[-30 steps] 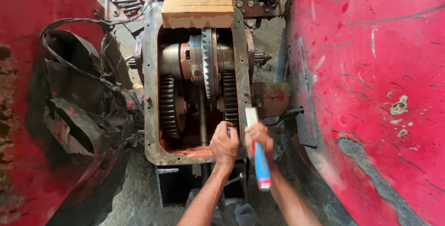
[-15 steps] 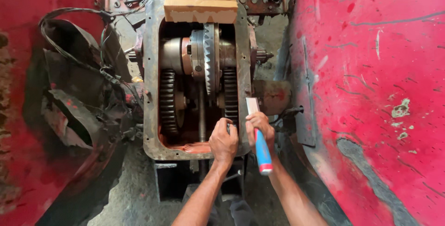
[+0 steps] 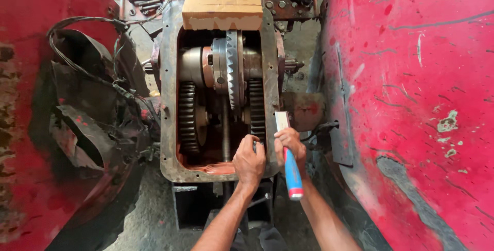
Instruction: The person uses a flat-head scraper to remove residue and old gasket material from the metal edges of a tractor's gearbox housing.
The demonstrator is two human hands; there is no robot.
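Head view: your right hand (image 3: 289,143) grips a blue-and-red-handled hammer (image 3: 288,159) at the near right rim of the rusty open gear housing (image 3: 168,127). Your left hand (image 3: 249,161), fingers curled closed, rests just beside it, near the toothed steel gears (image 3: 234,73).

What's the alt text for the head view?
Two bare hands work at the near edge of an open gear housing: the left hand reaches inside by the gears, the right hand grips a blue-handled tool. Red fenders flank the housing, and cardboard lies across its far end.
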